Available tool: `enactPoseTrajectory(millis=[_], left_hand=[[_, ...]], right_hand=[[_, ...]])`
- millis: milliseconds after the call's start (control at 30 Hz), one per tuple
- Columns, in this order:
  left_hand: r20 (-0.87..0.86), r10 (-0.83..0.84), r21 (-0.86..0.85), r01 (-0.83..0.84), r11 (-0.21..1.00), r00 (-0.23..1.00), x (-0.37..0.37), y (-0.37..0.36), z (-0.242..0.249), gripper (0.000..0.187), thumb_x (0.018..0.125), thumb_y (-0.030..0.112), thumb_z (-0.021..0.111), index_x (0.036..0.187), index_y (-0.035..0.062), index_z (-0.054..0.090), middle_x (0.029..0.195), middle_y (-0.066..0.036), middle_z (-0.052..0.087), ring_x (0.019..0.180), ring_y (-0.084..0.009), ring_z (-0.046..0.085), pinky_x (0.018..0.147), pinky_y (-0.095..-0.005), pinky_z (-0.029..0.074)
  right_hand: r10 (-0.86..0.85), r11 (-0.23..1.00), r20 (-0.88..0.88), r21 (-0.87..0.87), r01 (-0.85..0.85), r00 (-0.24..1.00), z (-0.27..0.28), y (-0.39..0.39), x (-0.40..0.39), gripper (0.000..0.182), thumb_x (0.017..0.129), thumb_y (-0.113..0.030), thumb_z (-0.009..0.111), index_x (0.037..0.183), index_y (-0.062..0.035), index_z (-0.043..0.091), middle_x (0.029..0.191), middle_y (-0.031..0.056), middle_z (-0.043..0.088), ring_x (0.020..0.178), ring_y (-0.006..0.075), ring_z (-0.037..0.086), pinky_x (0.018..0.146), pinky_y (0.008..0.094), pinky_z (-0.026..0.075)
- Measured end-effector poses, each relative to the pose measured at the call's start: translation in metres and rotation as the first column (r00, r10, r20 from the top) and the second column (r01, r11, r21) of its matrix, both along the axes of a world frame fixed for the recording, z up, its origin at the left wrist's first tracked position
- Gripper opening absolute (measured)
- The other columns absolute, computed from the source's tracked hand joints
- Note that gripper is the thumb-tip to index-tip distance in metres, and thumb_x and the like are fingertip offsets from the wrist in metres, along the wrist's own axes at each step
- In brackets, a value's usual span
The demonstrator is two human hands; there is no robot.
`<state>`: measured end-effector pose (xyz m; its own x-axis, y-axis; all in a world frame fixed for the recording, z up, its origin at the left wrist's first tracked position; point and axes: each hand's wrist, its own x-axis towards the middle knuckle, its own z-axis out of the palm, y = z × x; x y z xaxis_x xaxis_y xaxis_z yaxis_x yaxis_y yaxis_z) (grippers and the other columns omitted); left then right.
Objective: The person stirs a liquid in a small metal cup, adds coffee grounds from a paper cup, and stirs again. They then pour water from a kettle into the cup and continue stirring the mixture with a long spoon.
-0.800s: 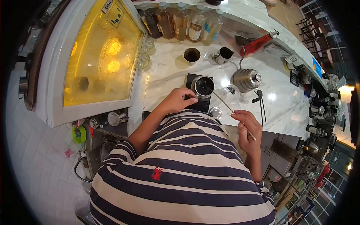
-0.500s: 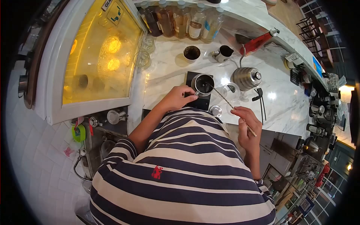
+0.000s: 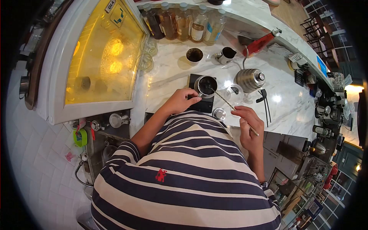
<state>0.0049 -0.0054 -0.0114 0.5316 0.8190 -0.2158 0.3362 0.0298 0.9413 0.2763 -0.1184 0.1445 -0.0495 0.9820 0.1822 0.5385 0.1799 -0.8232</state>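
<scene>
A metal cup (image 3: 197, 84) with dark contents stands over a black scale (image 3: 207, 106) on the counter. My left hand (image 3: 181, 101) is closed at the cup's handle, thumb and fingers pinching it from the near left. Between the fingers of my right hand (image 3: 250, 126) is a long bar spoon (image 3: 224, 99) with a twisted shaft. It slants down to the left, and its lower end is inside the cup, where the tip is hard to make out. A small round metal piece (image 3: 219, 114) lies just right of the scale, near the counter's edge.
A gooseneck kettle (image 3: 250, 80) stands to the right, beside a clear glass vessel (image 3: 234, 92). Behind are a dark-lined paper cup (image 3: 194, 56) and a small pitcher (image 3: 225, 55). Several bottles (image 3: 183, 23) line the back. A yellow-lit glass-door cabinet (image 3: 105, 61) is at left.
My right hand has shifted slightly left, and the spoon's lower end has moved from the cup's right rim toward its middle. My left hand stays at the handle.
</scene>
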Motion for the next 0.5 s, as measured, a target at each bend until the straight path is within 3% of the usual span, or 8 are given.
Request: enactPoseTrajectory(millis=[267, 367, 400, 500], left_hand=[[-0.005, 0.004, 0.021, -0.004, 1.0, 1.0, 0.001, -0.001, 0.0, 0.029, 0.097, 0.03, 0.077, 0.105, 0.0017, 0.075, 0.093, -0.01, 0.072, 0.079, -0.018, 0.061, 0.073, -0.0341, 0.049], [-0.071, -0.018, -0.036, 0.015, 0.999, 0.997, 0.002, 0.001, 0.011, 0.031, 0.099, 0.031, 0.076, 0.108, 0.0012, 0.074, 0.1, -0.009, 0.075, 0.094, -0.0195, 0.067, 0.09, -0.038, 0.052], [-0.07, -0.016, -0.036, 0.013, 0.999, 0.997, 0.003, 0.001, 0.011, 0.032, 0.099, 0.032, 0.076, 0.108, 0.0013, 0.074, 0.1, -0.009, 0.075, 0.094, -0.0197, 0.067, 0.09, -0.038, 0.052], [-0.063, -0.004, -0.033, 0.002, 0.999, 0.998, 0.002, 0.001, 0.011, 0.032, 0.098, 0.032, 0.077, 0.108, 0.0015, 0.074, 0.1, -0.009, 0.075, 0.094, -0.02, 0.067, 0.09, -0.0381, 0.052]], right_hand=[[-0.071, 0.996, -0.008, -0.063, 0.07, 0.997, 0.009, -0.003, -0.001, 0.026, 0.093, 0.004, 0.054, 0.107, 0.0029, 0.075, 0.11, 0.0235, 0.075, 0.112, 0.0365, 0.072, 0.089, 0.038, 0.055], [0.004, 1.0, -0.016, 0.0, -0.004, 1.0, 0.01, 0.003, -0.009, 0.025, 0.093, 0.003, 0.054, 0.106, 0.0032, 0.075, 0.102, 0.0218, 0.075, 0.118, 0.0381, 0.07, 0.09, 0.0401, 0.054], [0.007, 1.0, -0.002, 0.011, -0.007, 1.0, 0.009, 0.006, -0.012, 0.025, 0.093, 0.003, 0.054, 0.105, 0.0031, 0.076, 0.094, 0.0199, 0.074, 0.125, 0.0395, 0.066, 0.092, 0.0414, 0.053], [-0.035, 0.999, 0.005, -0.031, 0.035, 0.999, 0.012, 0.01, -0.013, 0.025, 0.093, 0.003, 0.053, 0.104, 0.0031, 0.076, 0.092, 0.0192, 0.073, 0.127, 0.0401, 0.065, 0.097, 0.0414, 0.052]])
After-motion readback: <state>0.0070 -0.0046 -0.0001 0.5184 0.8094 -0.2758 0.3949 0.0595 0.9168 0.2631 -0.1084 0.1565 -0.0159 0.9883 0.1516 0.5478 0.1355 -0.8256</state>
